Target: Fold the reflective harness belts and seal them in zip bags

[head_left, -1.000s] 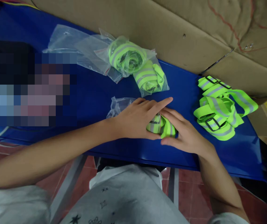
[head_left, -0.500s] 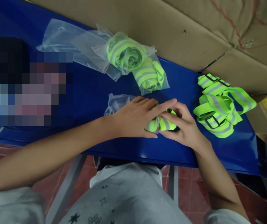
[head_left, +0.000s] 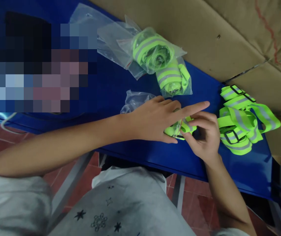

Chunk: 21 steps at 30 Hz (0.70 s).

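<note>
Glossy blue tabletop (head_left: pixel 110 88). A rolled neon-yellow strap (head_left: pixel 173 130) rests on it, gripped between the left hand (head_left: pixel 155 119) and right hand (head_left: pixel 205 137). A crumpled clear bag (head_left: pixel 135 100) lies just beyond the left hand. Two bagged strap rolls (head_left: pixel 152 50) and flat clear bags (head_left: pixel 91 19) lie farther beyond. A loose strap pile (head_left: pixel 241 121) lies near the right hand, to its right.

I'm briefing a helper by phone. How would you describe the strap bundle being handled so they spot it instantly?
Start at the blue table, near its front edge, where the person's left hand and right hand meet. Pinched between them is a folded strap, neon yellow with grey stripes. Unlike the bagged rolls behind it and the loose heap to the right, it is unbagged and gripped.
</note>
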Motion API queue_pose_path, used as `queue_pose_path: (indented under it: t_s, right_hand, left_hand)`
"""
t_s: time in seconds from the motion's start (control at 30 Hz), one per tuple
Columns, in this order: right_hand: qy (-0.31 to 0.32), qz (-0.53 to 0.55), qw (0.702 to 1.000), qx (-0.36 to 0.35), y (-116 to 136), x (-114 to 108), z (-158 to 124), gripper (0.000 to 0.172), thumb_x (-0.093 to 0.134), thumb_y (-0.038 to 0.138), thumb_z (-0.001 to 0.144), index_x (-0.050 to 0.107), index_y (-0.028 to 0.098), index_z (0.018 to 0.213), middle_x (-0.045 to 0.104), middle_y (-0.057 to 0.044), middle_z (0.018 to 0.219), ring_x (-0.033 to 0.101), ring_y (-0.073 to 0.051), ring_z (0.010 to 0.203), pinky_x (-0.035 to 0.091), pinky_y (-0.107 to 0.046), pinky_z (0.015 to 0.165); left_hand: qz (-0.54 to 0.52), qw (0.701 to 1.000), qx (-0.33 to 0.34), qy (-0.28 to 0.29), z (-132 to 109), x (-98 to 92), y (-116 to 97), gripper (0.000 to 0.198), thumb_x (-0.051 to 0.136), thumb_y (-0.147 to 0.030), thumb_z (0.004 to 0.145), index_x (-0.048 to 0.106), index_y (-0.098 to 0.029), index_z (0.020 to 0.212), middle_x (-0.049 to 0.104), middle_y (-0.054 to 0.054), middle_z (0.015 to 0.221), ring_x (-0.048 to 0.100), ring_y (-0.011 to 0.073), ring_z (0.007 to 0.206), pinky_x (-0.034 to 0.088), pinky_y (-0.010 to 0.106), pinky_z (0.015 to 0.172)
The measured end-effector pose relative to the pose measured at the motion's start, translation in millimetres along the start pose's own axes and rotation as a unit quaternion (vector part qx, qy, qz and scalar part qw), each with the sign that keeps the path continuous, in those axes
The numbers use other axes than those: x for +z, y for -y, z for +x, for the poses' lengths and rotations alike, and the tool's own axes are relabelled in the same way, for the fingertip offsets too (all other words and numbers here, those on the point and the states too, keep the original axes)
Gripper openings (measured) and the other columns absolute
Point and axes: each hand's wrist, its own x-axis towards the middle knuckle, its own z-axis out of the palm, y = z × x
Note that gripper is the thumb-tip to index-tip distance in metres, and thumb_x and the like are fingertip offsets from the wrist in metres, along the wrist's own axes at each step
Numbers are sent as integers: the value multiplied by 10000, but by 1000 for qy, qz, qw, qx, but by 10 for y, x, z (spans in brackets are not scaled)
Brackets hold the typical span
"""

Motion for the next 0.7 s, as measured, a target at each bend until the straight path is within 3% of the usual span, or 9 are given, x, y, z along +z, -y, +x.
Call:
queue_pose_path:
  t_s: [0.1,0.2,0.33,0.4,0.47,0.57,0.7]
  right_hand:
    - [7,-3,1000,-6,17,103,-22,224,715,214,949,730,317,1148,683,-84,1228,686,-317,1243,612,-524,1037]
    - [79,-22,996,-19,-18,148,-58,282,626,226,1005,704,280,1271,599,-122,1471,552,-360,1457,541,-584,1172]
    - [209,-2,977,-47,-21,153,-115,554,550,364,1053,459,203,1575,148,-159,1773,136,-417,1660,328,-673,1315]
    - [230,-5,972,-39,28,189,-143,798,610,504,1014,280,190,1669,-36,-168,1789,-2,-442,1664,274,-701,1321]
    - [225,-28,974,-29,93,251,-159,1021,689,596,944,136,201,1707,-123,-176,1780,-62,-456,1657,258,-719,1314]
    - [179,-42,982,-31,152,329,-143,1006,735,540,931,183,189,1694,-40,-202,1780,7,-459,1659,285,-718,1305]
    - [98,20,995,-8,103,252,-78,720,810,419,896,519,214,1522,446,-177,1638,412,-402,1559,440,-609,1266]
  left_hand:
    - [54,998,12,-10,-15,37,10,1115,773,-517,894,53,-277,1712,676,114,1313,652,297,1158,475,393,965]
    - [104,994,38,-9,-31,90,24,1175,835,-519,835,95,-267,1713,640,149,1352,629,331,1178,463,407,965]
    - [119,992,35,-13,-28,117,27,1112,774,-531,880,95,-257,1717,652,144,1283,643,312,1095,455,401,923]
    - [125,992,30,-17,-24,116,11,1055,727,-496,920,81,-255,1718,654,137,1264,644,306,1078,455,401,905]
    - [136,990,31,-19,-24,115,-16,1024,697,-478,941,69,-254,1719,652,136,1255,640,307,1087,458,400,898]
    - [149,988,24,-30,-31,118,-53,1036,694,-529,937,73,-250,1718,649,144,1248,640,314,1102,466,405,903]
    - [126,991,4,-40,-41,99,-46,1006,737,-518,915,181,-204,1692,656,134,1285,665,295,1098,487,392,891]
